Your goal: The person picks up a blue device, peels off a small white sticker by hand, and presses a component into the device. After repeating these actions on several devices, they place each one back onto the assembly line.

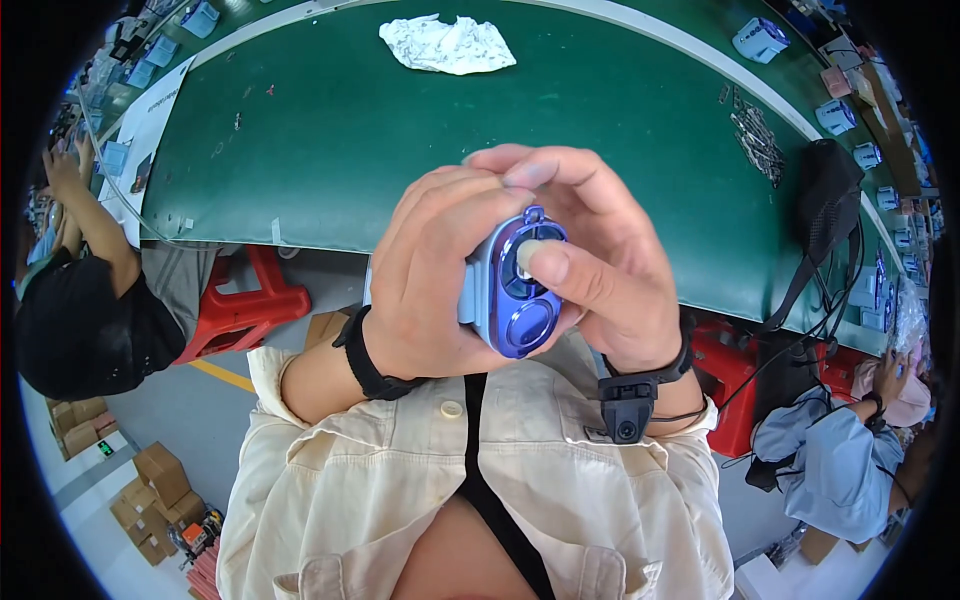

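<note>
A light-blue plastic device (518, 290) with a glossy purple-blue front is held above my lap, near the table's close edge. Its front faces up toward me and carries two round parts, one above the other, with a small loop at the top. My left hand (430, 265) is wrapped round its left side, fingers closed over the body. The thumb of my right hand (610, 265) presses at the upper round opening, where something small and pale shows beside the tip. My other right fingers curve around the far side, and what they touch is partly hidden.
Crumpled white wrapping (447, 45) lies on the green table (330, 130). Small metal parts (757, 140) are heaped at the right, near a black bag (828, 190). Red stools (245, 305) stand under both sides. Co-workers (85, 320) sit left and right; similar blue devices (762, 40) line the far side.
</note>
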The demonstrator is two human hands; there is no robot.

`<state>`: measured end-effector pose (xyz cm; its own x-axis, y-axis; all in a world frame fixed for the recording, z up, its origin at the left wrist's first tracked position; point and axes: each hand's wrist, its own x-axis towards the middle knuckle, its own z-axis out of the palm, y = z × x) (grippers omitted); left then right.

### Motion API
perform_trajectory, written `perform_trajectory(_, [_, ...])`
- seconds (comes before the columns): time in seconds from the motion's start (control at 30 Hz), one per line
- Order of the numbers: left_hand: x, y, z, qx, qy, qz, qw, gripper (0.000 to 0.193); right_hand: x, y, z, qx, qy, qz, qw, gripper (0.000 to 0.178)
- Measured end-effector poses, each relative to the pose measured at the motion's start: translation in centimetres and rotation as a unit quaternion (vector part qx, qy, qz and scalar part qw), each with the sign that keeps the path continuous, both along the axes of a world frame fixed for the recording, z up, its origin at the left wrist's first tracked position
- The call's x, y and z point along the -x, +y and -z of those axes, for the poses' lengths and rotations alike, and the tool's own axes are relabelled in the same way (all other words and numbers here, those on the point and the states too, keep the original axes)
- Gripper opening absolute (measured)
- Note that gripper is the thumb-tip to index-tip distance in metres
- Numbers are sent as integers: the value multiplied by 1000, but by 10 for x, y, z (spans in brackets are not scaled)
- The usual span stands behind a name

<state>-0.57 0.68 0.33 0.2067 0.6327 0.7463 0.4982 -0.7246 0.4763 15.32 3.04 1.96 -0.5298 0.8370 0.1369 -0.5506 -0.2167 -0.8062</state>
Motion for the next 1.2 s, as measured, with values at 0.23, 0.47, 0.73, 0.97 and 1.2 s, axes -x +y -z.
perform_trajectory(0.23, [0, -1, 6, 15, -14, -8, 1000, 80, 14, -4, 7, -20, 8, -1, 1000, 44])
perform_trajectory(0.47, [1, 0, 9, 27, -39, 10, 999, 82, 13, 0, 8, 1, 15, -11, 1000, 46])
perform_trajectory(0.73, [0, -2, 9, 17, -44, -2, 999, 76, 12, -6, 10, -113, -58, 36, 991, 42])
perform_trajectory(0.97, [-3, -2, 7, 7, -40, -9, 999, 74, 10, -13, 7, -119, -137, 72, 981, 45])
perform_trajectory(1.2, [-4, -3, 5, 35, -77, 15, 996, 74, 8, -8, 11, -69, -30, 30, 997, 40])
